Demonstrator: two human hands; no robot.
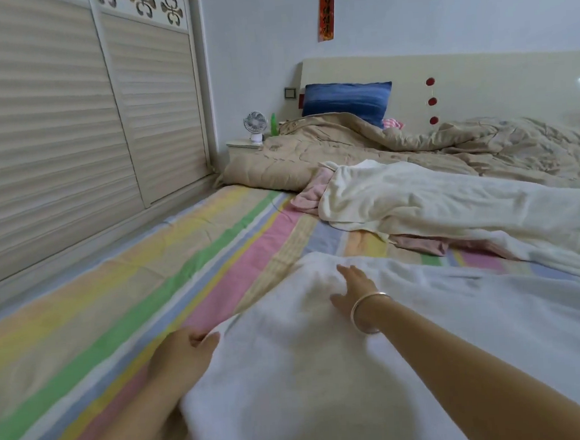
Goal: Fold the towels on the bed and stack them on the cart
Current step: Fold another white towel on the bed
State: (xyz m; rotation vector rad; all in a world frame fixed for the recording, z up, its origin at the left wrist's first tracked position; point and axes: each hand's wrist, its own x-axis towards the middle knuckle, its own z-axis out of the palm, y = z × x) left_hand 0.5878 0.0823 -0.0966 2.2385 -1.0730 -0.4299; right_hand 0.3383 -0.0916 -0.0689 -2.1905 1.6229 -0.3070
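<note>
A white towel lies spread on the striped bed sheet in front of me. My left hand pinches the towel's left edge between thumb and fingers. My right hand, with a silver bracelet on the wrist, lies flat on the towel near its far end, fingers spread. Further back a cream towel lies crumpled across the bed, with a pink towel partly under it. The cart is not in view.
A beige quilt is bunched at the head of the bed below a blue pillow and the headboard. A small fan stands on the nightstand. A louvred wardrobe runs along the bed's left side.
</note>
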